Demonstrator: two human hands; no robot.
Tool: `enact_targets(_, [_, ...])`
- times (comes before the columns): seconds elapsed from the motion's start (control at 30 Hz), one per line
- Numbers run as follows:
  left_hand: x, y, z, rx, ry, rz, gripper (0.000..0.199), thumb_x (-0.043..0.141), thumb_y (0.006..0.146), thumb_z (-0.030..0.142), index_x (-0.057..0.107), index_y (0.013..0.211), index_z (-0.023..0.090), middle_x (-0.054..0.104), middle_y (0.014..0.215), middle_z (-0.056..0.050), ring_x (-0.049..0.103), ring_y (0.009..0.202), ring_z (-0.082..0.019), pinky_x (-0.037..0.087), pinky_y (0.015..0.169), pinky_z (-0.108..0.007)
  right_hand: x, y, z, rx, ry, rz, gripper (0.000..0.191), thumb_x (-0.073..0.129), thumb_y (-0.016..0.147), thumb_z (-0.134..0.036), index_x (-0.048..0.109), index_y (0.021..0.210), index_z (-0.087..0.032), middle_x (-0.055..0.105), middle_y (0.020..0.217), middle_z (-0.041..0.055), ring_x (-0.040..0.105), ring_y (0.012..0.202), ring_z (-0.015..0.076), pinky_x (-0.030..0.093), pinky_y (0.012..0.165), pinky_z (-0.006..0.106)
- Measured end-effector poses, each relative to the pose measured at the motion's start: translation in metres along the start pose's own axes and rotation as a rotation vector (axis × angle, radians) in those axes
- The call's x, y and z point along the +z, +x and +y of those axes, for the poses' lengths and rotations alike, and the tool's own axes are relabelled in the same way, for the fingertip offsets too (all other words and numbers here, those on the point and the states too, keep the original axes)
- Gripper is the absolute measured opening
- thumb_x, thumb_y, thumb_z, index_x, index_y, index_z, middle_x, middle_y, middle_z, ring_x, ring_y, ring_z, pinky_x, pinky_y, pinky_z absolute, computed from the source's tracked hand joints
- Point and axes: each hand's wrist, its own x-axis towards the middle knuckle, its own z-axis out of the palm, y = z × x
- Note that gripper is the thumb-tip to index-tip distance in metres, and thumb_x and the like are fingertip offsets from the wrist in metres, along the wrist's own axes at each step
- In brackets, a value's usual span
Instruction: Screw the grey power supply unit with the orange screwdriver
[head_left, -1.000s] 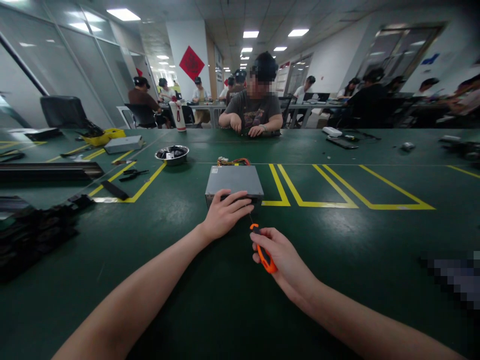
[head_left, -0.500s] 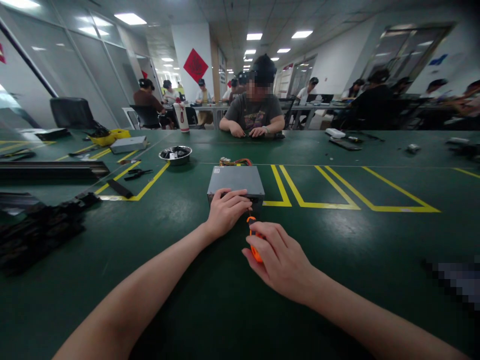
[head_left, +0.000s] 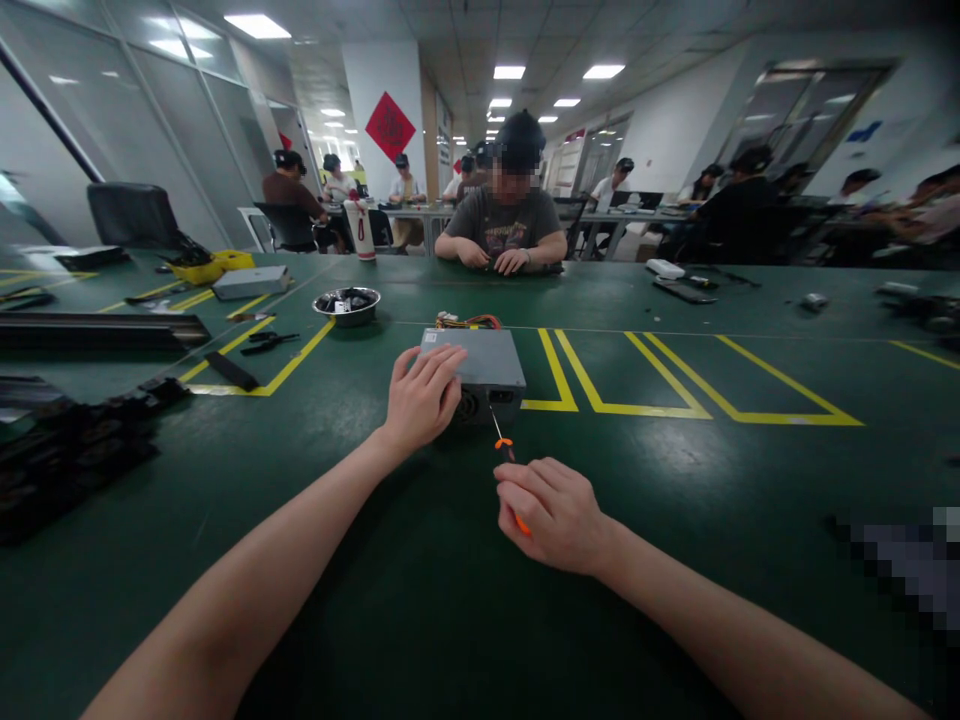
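A grey computer power supply (head_left: 491, 358) lies on the green table, its fan grille and power socket facing me. Coloured cables (head_left: 469, 321) come out behind it. My left hand (head_left: 426, 395) rests on its near left corner and top, fingers stretched out. In my right hand (head_left: 551, 510) is a screwdriver (head_left: 504, 446) with an orange and black handle, the fingers wrapped round it. The thin shaft points up at the power supply's near face, beside the socket. Whether the tip sits in a screw is too small to tell.
Beyond to the left stands a metal bowl (head_left: 346, 307) with small dark parts. Pliers-like black tools (head_left: 266, 343) and dark metal parts (head_left: 82, 450) lie at left. Yellow tape (head_left: 645, 410) marks the table at right. A person (head_left: 506, 220) sits opposite.
My left hand has shifted left, off the socket side, uncovering the fan grille and socket. My right hand has closed round the screwdriver handle and sits slightly lower, with more shaft showing.
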Motion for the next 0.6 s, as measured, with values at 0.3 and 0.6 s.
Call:
enact_targets(0.3, [0.018,-0.003,-0.027,-0.475,-0.276,0.127,0.044,0.048,0.085,0.033,0.044,0.127,0.025,0.040,0.139,-0.006,0.038,0.126,-0.021,0.030,0.103,-0.040,-0.008,0.008,-0.002,0.164,-0.019,-0.075,0.029,0.044,0.083,-0.037,0.058,0.094,-0.014,0.060,0.093,0.0115,0.053,0.077,0.0168,0.038,0.063,0.028])
enact_targets(0.6, [0.036,-0.008,-0.042,-0.833,-0.770,0.030,0.049,0.049,0.079,0.036,0.048,0.126,0.020,0.057,0.122,-0.005,0.054,0.110,-0.024,0.041,0.095,-0.039,-0.039,0.034,-0.007,0.366,-0.060,-0.221,0.024,0.043,0.084,-0.027,0.058,0.093,-0.010,0.058,0.071,0.0055,0.047,0.060,0.0137,0.033,0.059,0.028])
